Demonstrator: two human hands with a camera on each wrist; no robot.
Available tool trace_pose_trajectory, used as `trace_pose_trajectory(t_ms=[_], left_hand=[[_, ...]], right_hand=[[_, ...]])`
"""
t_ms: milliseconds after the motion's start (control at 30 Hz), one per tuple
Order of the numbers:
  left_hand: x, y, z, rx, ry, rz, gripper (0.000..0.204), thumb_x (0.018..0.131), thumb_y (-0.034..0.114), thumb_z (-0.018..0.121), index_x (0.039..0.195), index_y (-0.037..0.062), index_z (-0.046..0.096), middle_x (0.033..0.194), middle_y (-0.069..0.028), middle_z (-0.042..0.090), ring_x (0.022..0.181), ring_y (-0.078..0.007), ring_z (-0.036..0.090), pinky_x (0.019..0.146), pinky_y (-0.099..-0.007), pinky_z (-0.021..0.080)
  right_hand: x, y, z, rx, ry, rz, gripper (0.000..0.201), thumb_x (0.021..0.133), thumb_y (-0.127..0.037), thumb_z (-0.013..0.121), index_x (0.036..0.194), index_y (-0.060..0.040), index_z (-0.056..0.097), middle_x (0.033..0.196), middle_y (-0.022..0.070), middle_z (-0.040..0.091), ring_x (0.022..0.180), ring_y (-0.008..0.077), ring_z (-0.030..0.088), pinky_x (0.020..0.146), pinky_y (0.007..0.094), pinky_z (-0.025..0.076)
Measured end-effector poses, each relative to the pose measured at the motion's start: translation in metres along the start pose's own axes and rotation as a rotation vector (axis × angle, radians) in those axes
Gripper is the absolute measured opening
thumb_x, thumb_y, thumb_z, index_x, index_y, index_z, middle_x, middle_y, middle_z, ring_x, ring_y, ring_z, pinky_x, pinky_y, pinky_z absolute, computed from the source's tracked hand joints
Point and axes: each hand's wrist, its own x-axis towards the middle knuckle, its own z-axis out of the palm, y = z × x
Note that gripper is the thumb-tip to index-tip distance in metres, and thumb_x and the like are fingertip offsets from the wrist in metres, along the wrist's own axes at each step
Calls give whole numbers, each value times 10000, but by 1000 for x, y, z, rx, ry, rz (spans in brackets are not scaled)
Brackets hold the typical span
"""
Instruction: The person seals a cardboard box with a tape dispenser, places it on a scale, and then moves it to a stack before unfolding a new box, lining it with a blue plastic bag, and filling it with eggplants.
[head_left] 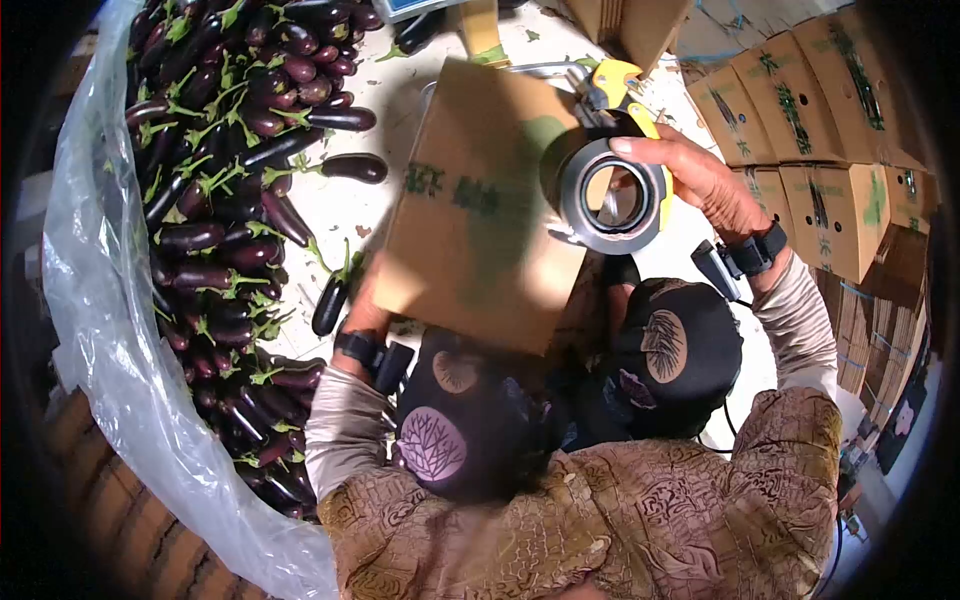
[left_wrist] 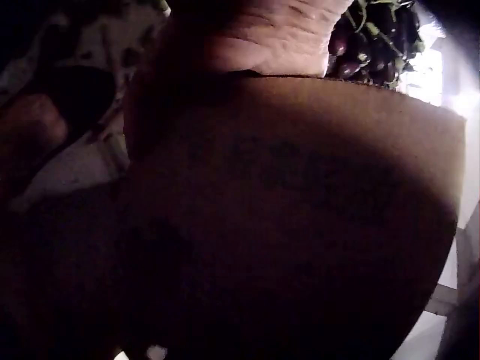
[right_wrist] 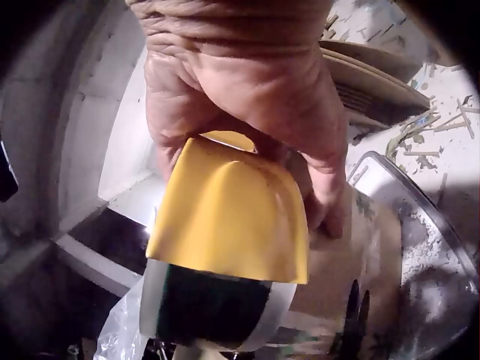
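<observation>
A closed cardboard box (head_left: 470, 200) with green printing lies at an angle in front of the person's knees. At its lower left edge is the left hand (head_left: 368, 305), its fingers hidden by the box; the left wrist view shows part of this hand (left_wrist: 262, 37) against the edge of the dark, shaded box (left_wrist: 300, 165). The right hand (head_left: 690, 170) grips a yellow tape dispenser (head_left: 665, 185) with a roll of tape (head_left: 580, 200), over the box's right side. In the right wrist view, fingers of this hand (right_wrist: 247, 97) curl round the yellow dispenser body (right_wrist: 229, 214).
Many eggplants (head_left: 230, 220) are heaped at the left beside a clear plastic sheet (head_left: 110, 270). Printed cartons (head_left: 825, 100) are stacked at the right, with flattened cardboard (head_left: 880, 330) below. A metal-rimmed tray (right_wrist: 409, 187) is beyond the box.
</observation>
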Motion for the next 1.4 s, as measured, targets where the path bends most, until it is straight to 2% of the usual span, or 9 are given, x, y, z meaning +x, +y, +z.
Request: trace_pose_trajectory(t_ms=[33,233,467,700,1167,1267,1333,1367,1400], left_hand=[[-3,16,2,-381,2,-8,413,1005,283,487,1314,12,529,1195,-86,621,1026,-187,606,883,-315,507],[30,134,45,152,-68,135,450,965,301,571,1259,-38,544,1108,-117,642,922,-143,610,785,-271,507],[30,126,120,533,168,656,462,925,263,584,1267,-41,524,1111,-121,614,973,-189,595,829,-297,478],[-5,87,150,74,257,343,362,967,328,510,1173,40,585,1066,-90,618,1043,-198,572,912,-386,443],[35,125,158,70,148,517,586,952,528,453,1185,5,577,1150,-144,629,1075,-261,597,908,-403,421],[59,153,162,158,117,632,516,950,477,492,1159,17,599,1118,-150,645,1004,-289,629,861,-411,454],[76,153,156,812,142,658,453,950,424,518,1131,21,618,1098,-169,642,985,-299,635,818,-415,477],[69,153,158,809,139,673,453,950,424,518,1131,21,618,1098,-169,642,985,-299,635,818,-415,477],[52,144,160,1060,267,1021,427,965,396,518,1118,12,624,1085,-149,646,995,-268,620,836,-369,473]], right_hand=[[3,2,-6,41,-27,36,526,867,-314,691,1261,3,548,1145,83,631,1042,146,603,905,248,486],[-23,7,-44,11,-29,31,577,837,-215,684,1327,22,494,1233,108,592,1102,167,577,967,285,463],[-70,23,-97,270,-32,-72,895,641,-254,750,1399,51,387,1355,228,510,1205,295,545,1059,399,415],[-80,20,-95,-6,2,15,714,733,-213,722,1335,49,442,1190,160,604,1037,257,631,948,381,508],[-85,-17,-26,-96,295,85,625,808,-295,740,1290,24,501,1097,46,579,984,113,577,883,237,469],[-72,-11,-37,-245,289,123,687,801,-325,759,1309,52,492,1227,100,537,1139,180,522,987,264,402],[-99,-30,-15,-455,152,-140,716,787,-308,770,1338,52,487,1294,127,516,1204,193,495,1029,270,374],[-89,-34,-9,-241,325,66,685,766,-296,789,1306,28,522,1221,114,561,1138,187,527,986,278,402],[-86,-43,-6,-362,292,60,680,748,-292,806,1288,18,532,1169,100,582,1092,180,541,958,281,413]])
